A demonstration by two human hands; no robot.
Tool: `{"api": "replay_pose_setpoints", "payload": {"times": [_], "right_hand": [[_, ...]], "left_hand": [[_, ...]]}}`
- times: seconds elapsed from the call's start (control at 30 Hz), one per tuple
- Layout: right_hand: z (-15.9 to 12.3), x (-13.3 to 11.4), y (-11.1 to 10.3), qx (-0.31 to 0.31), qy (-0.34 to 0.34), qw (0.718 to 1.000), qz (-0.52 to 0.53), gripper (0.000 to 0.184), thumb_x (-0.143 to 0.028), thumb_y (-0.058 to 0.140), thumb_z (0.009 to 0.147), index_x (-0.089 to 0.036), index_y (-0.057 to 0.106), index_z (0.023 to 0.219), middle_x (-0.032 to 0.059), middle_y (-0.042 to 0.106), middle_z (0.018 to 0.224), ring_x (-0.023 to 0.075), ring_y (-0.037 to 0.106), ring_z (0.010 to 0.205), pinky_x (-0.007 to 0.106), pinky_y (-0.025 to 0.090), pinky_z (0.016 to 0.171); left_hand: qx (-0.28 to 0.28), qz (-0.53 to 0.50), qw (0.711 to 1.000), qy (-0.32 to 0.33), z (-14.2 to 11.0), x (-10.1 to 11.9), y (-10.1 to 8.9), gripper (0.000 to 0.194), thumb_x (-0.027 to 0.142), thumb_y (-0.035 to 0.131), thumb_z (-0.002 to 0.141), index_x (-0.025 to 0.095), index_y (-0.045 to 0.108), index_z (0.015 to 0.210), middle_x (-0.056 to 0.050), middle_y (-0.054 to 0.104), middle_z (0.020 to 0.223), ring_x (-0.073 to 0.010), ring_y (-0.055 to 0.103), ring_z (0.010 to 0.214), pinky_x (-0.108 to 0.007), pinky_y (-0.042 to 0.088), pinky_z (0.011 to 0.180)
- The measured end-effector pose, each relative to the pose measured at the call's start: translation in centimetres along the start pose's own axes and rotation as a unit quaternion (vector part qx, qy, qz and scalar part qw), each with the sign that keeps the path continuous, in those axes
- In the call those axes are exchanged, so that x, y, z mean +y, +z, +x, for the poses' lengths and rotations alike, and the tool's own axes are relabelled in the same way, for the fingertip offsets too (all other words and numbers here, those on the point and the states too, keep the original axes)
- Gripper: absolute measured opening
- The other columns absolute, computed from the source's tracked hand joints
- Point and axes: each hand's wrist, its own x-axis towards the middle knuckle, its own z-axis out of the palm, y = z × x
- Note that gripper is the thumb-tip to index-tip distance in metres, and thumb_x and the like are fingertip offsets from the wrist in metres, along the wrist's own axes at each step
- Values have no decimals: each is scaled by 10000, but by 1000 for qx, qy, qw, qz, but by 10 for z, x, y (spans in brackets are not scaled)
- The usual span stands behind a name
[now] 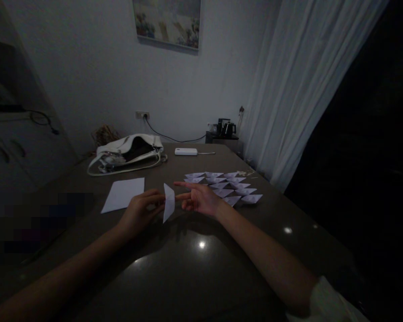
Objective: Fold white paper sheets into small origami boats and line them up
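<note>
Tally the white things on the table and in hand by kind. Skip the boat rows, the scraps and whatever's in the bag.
Pointed white folded-paper piece in the left hand: 1
Flat white rectangular paper, sheet or stack: 1
Open white handbag with strap: 1
White oblong device with cable: 1
Total: 4

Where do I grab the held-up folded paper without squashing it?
Probably gently pinch the folded paper by its upper tip, from above: that point sticks up clear, while the left hand holds its left side and the right hand has a finger at its right.
</note>
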Motion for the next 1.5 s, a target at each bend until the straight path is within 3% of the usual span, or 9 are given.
{"api": "replay_pose_setpoints", "payload": {"times": [0.2,0.37,0.6,0.77,0.87,1.0,1.17,1.27,1.5], "right_hand": [[3,14,11,-50,10,997,53,355,-306,414,881,-220,498,1214,71,555,1244,124,650,681,194,456,498],[5,20,9,-48,16,996,67,344,-288,495,844,-214,527,1179,47,589,1177,120,643,691,193,459,516],[9,19,8,113,5,994,-4,246,-254,631,767,-179,586,997,-6,622,722,77,547,517,183,411,491],[9,22,11,109,-9,993,-51,224,-307,665,755,-185,602,932,-20,571,673,71,502,512,187,389,482],[10,26,10,100,-28,991,-81,345,-287,729,698,-207,591,1005,-28,568,713,59,481,516,180,385,485],[11,29,8,123,-45,988,-76,450,-268,780,622,-202,570,1014,-43,567,692,46,455,487,167,359,462],[13,29,9,132,-55,987,-69,416,-282,767,616,-190,557,963,-44,576,663,59,485,507,178,373,483],[13,29,9,141,-60,985,-82,392,-275,751,625,-192,550,951,-42,581,668,66,501,523,179,365,482],[13,29,8,128,-65,984,-105,340,-253,728,648,-196,564,941,-44,560,657,59,476,507,173,346,463]], "left_hand": [[105,31,994,-14,3,-10,-6,159,266,563,767,166,673,824,-26,563,709,-156,518,609,-229,413,499],[69,58,996,-11,1,-14,-7,180,250,529,803,162,669,874,-35,578,761,-160,544,648,-237,440,536],[-31,141,987,67,0,-12,-2,209,292,546,830,182,716,879,-79,662,863,-216,604,780,-302,471,667],[-27,106,992,71,-2,-5,-2,208,309,543,847,189,707,890,-72,652,839,-208,602,770,-298,464,662],[1,79,996,28,-3,-4,0,170,338,591,814,179,651,828,-52,619,803,-197,576,743,-301,451,652],[40,-33,993,-101,0,-1,8,263,408,651,749,176,554,824,-26,611,771,-185,572,676,-298,444,601],[-19,-324,909,-260,4,4,19,465,439,681,692,148,525,1019,-71,687,869,-228,640,804,-346,481,718],[-21,-362,886,-289,4,5,20,470,393,724,649,137,554,1006,-67,696,854,-225,644,798,-338,474,737],[-6,-365,886,-285,3,3,20,332,367,708,660,154,616,896,-40,692,814,-196,636,743,-302,481,693]]}}
